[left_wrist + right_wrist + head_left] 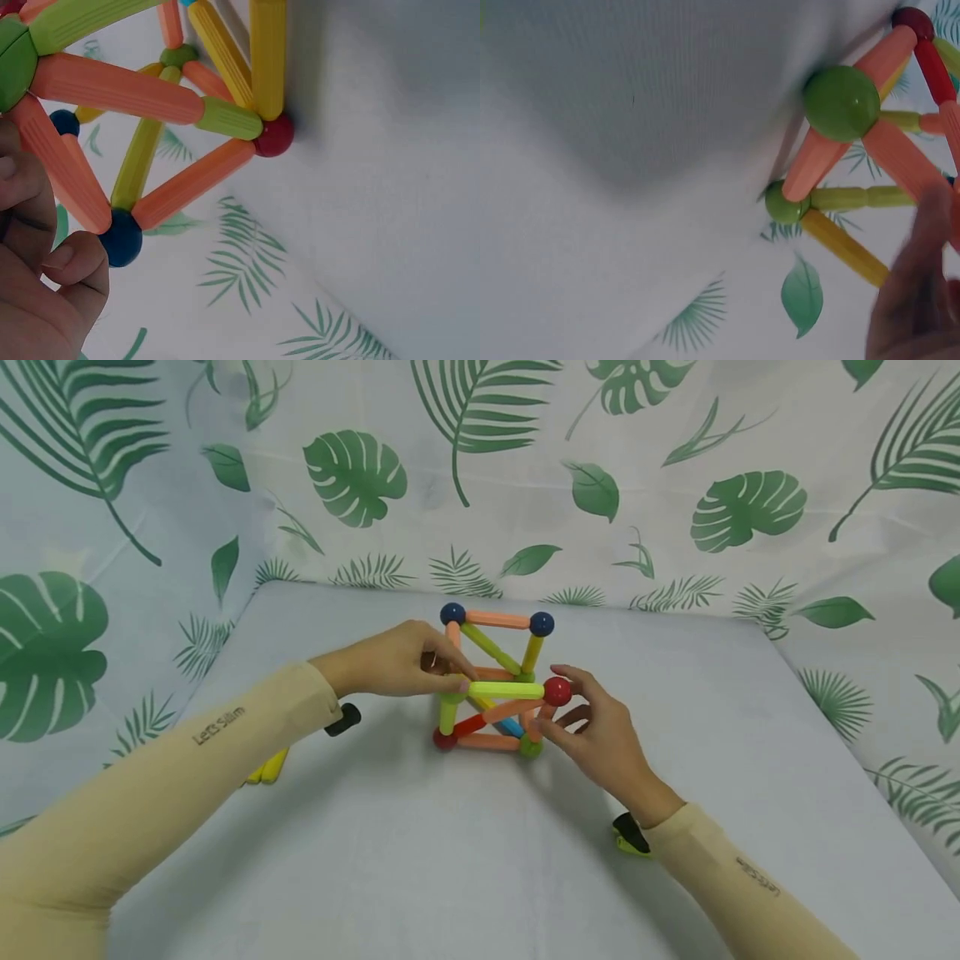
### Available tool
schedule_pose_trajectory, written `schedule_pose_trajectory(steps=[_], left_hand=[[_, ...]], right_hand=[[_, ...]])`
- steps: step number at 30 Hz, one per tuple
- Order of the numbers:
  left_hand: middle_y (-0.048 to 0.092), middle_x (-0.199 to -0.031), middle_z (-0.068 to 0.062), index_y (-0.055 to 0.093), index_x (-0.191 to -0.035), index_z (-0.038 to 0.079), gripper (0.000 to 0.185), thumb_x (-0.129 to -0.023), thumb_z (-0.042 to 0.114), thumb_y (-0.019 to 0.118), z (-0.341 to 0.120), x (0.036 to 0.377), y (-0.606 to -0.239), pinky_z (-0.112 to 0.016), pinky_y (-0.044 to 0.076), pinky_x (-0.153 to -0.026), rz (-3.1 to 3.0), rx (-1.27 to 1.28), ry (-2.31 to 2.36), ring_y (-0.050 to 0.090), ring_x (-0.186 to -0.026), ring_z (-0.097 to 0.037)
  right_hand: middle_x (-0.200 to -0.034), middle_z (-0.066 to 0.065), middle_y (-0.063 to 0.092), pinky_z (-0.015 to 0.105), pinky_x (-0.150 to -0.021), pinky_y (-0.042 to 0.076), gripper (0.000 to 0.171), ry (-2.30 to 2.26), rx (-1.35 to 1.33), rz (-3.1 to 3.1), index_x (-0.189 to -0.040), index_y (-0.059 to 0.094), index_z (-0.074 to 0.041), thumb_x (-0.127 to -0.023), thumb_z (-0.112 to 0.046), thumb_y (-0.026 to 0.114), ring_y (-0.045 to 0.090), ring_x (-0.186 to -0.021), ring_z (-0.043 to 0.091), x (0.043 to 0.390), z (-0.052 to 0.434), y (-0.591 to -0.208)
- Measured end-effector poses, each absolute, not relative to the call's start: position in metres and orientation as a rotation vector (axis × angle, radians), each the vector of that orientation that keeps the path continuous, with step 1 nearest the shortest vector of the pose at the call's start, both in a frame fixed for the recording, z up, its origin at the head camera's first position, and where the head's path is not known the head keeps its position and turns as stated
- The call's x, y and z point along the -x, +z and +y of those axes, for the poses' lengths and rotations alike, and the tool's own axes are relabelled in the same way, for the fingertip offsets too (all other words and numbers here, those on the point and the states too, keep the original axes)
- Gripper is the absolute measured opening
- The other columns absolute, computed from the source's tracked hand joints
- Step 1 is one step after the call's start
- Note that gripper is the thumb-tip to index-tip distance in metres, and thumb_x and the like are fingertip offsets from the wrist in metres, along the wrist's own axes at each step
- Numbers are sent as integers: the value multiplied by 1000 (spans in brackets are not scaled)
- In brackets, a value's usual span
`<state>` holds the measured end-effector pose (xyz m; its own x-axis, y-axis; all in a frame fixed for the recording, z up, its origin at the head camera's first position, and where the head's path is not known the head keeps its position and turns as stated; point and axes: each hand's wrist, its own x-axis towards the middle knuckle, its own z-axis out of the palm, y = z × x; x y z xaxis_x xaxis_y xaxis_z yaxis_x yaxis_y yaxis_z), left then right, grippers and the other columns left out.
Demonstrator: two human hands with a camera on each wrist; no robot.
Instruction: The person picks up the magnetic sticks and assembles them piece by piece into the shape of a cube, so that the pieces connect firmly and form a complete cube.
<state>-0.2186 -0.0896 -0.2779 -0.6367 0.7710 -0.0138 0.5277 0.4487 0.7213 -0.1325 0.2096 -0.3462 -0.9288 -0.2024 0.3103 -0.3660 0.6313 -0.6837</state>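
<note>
A cube-like frame of coloured sticks and balls (491,685) stands on the grey table (420,860). My left hand (405,660) grips the frame's upper left side, fingers pinching near the end of a lime green stick (507,690). The left wrist view shows those fingers (71,266) by a dark blue ball (121,238) and an orange stick (64,169). My right hand (592,727) holds the frame's right side, thumb and fingers around a red ball (557,691) at the lime stick's other end. A green ball (842,103) and the blurred fingers (922,300) appear in the right wrist view.
Two yellow sticks (267,769) lie on the table under my left forearm. A leaf-print cloth (600,477) hangs behind and at both sides. Black wrist-camera mounts show at my left wrist (343,720) and right wrist (630,833).
</note>
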Motion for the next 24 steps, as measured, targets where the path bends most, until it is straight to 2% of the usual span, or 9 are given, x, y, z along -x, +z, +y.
schedule_pose_trajectory(steps=[4,7,10,12,18,20,24], left_hand=[[57,-76,-2,77,-113,25,26,-89,36,80,-90,215,-279,-34,39,-63,2420,-1147,968,50,-71,-20],[57,-76,0,77,-112,23,27,-88,35,81,-89,214,-279,-33,40,-64,2455,-1172,936,51,-71,-19],[56,-76,1,76,-111,21,26,-89,33,80,-89,214,-279,-32,41,-64,2469,-1202,908,51,-70,-17],[57,-75,1,77,-110,20,25,-89,32,80,-90,214,-278,-33,41,-64,2466,-1230,896,52,-70,-17],[63,-90,3,79,-109,26,24,-86,30,84,-102,221,-273,-36,48,-73,2417,-1178,916,58,-83,-18],[64,-99,3,78,-114,27,32,-84,29,86,-108,224,-272,-38,50,-78,2401,-1117,954,61,-89,-18],[63,-116,-4,69,-131,21,57,-78,21,91,-118,232,-273,-40,55,-85,2337,-953,1139,67,-98,-21]], right_hand=[[-125,8,63,38,-72,58,59,1188,-432,-2903,-142,52,-13,-90,-18,79,70,-90,22,138,215,-347],[-120,8,67,39,-76,58,40,1131,-446,-3048,-127,62,-9,-92,-21,76,70,-95,24,141,218,-351],[-113,3,70,38,-77,57,21,1100,-475,-3100,-110,69,-11,-93,-23,75,70,-96,23,142,219,-355],[-109,-1,71,38,-77,57,14,1095,-491,-3098,-103,71,-14,-93,-23,76,70,-95,21,140,220,-356],[-99,-9,71,36,-80,56,13,1104,-621,-3081,-105,71,-19,-94,-24,75,69,-92,14,131,215,-357],[-96,-11,70,34,-80,55,13,1106,-675,-3082,-106,71,-19,-95,-25,74,68,-91,11,126,210,-358],[-93,-13,70,33,-80,56,14,1122,-777,-3064,-107,71,-20,-94,-23,75,67,-89,8,118,195,-357]])
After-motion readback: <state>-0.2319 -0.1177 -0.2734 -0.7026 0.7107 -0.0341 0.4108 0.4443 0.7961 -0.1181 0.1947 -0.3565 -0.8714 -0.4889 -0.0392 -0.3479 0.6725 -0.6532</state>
